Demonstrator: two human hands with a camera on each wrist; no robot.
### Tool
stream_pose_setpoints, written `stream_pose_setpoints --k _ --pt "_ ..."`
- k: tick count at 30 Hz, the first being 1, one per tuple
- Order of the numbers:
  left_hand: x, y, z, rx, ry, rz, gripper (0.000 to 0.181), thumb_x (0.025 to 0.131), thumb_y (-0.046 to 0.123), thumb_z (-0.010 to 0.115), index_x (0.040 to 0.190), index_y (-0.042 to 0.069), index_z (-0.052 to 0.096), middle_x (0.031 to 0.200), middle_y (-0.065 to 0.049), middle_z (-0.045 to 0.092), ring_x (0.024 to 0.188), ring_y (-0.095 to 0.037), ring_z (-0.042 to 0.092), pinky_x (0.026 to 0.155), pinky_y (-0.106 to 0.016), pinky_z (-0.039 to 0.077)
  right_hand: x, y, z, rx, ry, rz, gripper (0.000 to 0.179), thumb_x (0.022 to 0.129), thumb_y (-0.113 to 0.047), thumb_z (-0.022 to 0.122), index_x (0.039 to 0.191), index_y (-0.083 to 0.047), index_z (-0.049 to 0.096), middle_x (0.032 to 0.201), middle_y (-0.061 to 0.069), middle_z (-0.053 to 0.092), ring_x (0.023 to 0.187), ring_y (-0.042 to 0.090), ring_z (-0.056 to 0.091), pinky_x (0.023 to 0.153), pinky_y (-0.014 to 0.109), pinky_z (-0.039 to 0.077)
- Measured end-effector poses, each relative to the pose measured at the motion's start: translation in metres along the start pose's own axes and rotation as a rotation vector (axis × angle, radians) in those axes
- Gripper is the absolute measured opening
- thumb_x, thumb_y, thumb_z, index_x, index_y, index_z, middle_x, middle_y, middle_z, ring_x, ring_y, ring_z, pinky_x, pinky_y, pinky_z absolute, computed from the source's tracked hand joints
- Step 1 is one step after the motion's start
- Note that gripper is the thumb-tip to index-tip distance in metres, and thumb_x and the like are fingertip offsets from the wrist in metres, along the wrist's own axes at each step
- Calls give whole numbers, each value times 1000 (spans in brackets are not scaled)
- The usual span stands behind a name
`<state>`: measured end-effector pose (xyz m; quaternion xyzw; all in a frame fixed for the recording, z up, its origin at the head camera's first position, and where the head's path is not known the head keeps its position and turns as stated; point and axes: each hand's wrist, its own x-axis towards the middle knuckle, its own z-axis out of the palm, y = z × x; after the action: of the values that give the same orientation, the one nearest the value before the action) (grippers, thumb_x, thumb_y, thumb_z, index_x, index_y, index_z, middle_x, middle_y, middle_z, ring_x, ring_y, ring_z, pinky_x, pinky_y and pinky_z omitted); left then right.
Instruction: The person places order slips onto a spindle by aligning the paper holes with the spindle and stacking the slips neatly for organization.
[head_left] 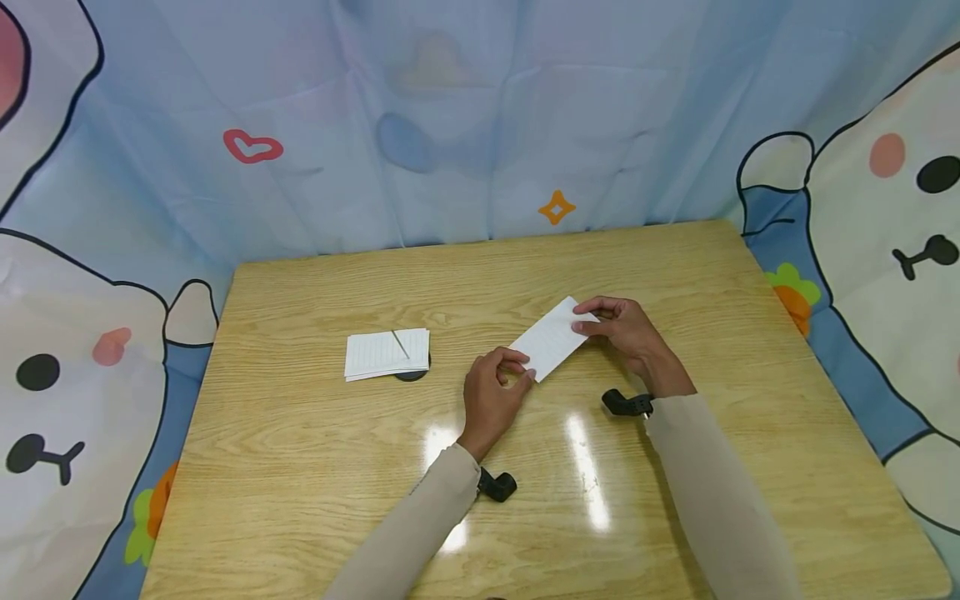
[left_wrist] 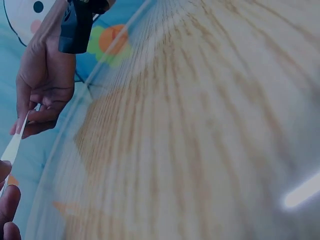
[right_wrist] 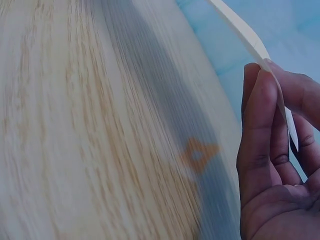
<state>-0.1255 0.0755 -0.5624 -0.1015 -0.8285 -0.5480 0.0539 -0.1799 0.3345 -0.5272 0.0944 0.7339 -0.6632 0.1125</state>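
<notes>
Both hands hold one white paper sheet [head_left: 553, 340] with faint lines, slanted between them above the table. My left hand [head_left: 491, 396] pinches its lower-left end between thumb and fingers. At the upper-right end, my right hand [head_left: 626, 333] grips the sheet the same way. Seen edge-on in the right wrist view, the paper [right_wrist: 250, 40] runs between thumb and fingers and bends slightly. In the left wrist view only the left fingertips [left_wrist: 9, 202] show, at the paper's near end. Left of the hands lies a stack of lined white paper [head_left: 375, 354] with a thin dark stick-like item [head_left: 401, 344] on top.
A round black object [head_left: 412, 376] shows partly from under the stack. The light wood table [head_left: 300, 467] reflects bright lamp streaks. Behind it hangs a blue cartoon-printed curtain [head_left: 465, 125]. Each wrist wears a black camera, one by the right sleeve [head_left: 626, 403], one by the left [head_left: 498, 485].
</notes>
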Motion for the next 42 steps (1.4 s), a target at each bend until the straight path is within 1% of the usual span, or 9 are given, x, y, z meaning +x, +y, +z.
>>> stream_pose_setpoints --k 3,9,16,22,29,33,37,42 --pt "0 0 0 -27 18 3 15 90 19 85 104 21 78 88 3 77 74 -14 56 72 -23 43 1 0 2 15 -5 -5 23 89 -14 87 110 -11 77 95 -11 75 87 10 69 78 26 59" --pt "-1 -1 -2 -105 40 -6 13 93 16 83 105 19 79 88 0 75 73 -10 55 72 -23 46 2 1 6 28 -16 -23 21 89 -12 87 106 -11 76 90 -8 74 82 11 69 74 26 59" --pt "-1 -2 -5 -195 54 -1 12 94 13 80 106 16 79 92 -5 75 73 -14 56 73 -24 50 2 2 11 62 -37 -33 18 89 -9 86 103 -10 74 86 -6 72 79 12 70 72 27 60" --pt "-2 -3 -6 -207 66 4 12 95 12 78 106 16 80 93 -5 74 74 -14 56 72 -25 50 3 2 17 101 -44 -29 16 89 -5 86 99 -11 74 86 -5 72 78 11 71 70 27 60" --pt "-1 -2 -10 -226 106 -12 11 95 11 78 104 16 82 87 -7 70 72 -11 57 69 -24 50 3 0 23 100 -77 -36 17 88 -1 85 96 -11 73 85 -4 71 77 13 71 69 29 61" --pt "-1 -3 -15 -230 119 -19 11 96 11 77 104 16 82 85 -6 69 72 -11 57 69 -24 51 3 -1 25 75 -102 -47 15 89 -2 84 96 -10 74 87 -4 71 79 14 71 70 32 62" --pt "0 -5 -21 -237 140 -24 11 96 11 76 103 15 83 84 -6 68 71 -11 58 68 -24 50 3 -1 26 37 -129 -75 11 92 -4 82 100 -8 75 92 -3 71 83 14 70 73 35 64" --pt "2 -8 -27 -235 158 -32 11 96 10 76 104 15 83 85 -6 68 72 -10 57 67 -23 49 2 -4 28 4 -155 -92 12 94 -6 80 105 -5 76 98 -3 72 85 15 69 78 38 65"
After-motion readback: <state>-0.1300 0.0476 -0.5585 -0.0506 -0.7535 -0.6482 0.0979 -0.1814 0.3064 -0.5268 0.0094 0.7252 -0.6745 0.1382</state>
